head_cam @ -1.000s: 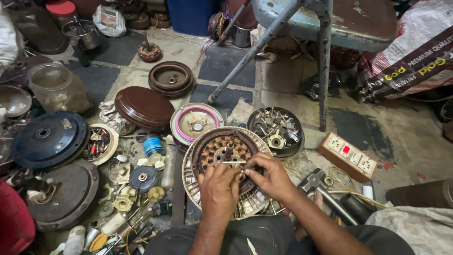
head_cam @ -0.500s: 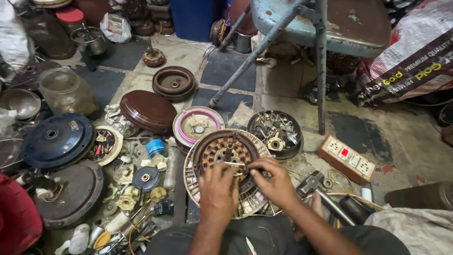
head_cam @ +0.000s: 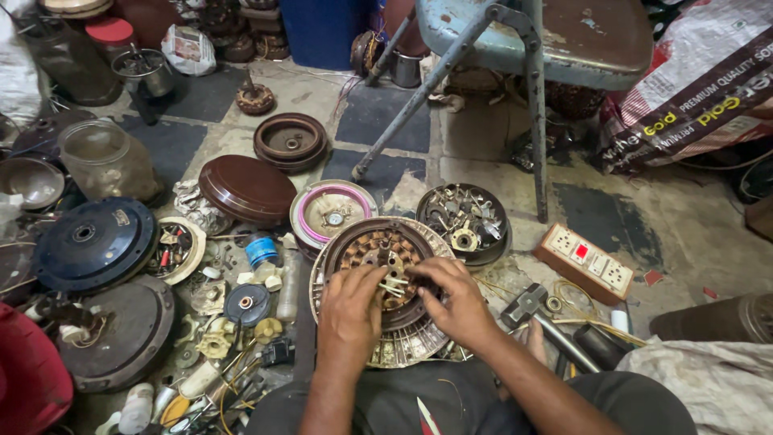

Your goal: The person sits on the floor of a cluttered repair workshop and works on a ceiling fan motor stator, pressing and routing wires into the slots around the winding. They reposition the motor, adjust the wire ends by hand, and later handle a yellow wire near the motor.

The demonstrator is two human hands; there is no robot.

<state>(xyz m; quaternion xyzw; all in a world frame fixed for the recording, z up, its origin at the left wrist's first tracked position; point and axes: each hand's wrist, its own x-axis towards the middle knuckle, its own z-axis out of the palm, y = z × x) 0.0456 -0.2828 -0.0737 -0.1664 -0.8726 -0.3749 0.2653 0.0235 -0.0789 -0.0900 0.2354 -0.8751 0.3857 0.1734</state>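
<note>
A round fan motor stator (head_cam: 364, 246) with copper windings lies on the floor in front of me, inside a perforated metal housing (head_cam: 403, 353). My left hand (head_cam: 350, 310) rests on its left side, fingers pinching pale wire ends (head_cam: 392, 286) near the hub. My right hand (head_cam: 455, 298) grips the same wires from the right. Both hands meet over the centre of the motor.
A brown motor cover (head_cam: 245, 188), a pink-rimmed cover (head_cam: 332, 211), a bowl of small metal parts (head_cam: 463, 213) and a blue round housing (head_cam: 93, 242) lie around. A switch-and-socket board (head_cam: 585, 262) and a hammer (head_cam: 527, 304) are at right. A metal chair (head_cam: 527, 36) stands beyond.
The view has shifted a little; my hands have stayed on the motor centre, fingers working the wire ends closer together.
</note>
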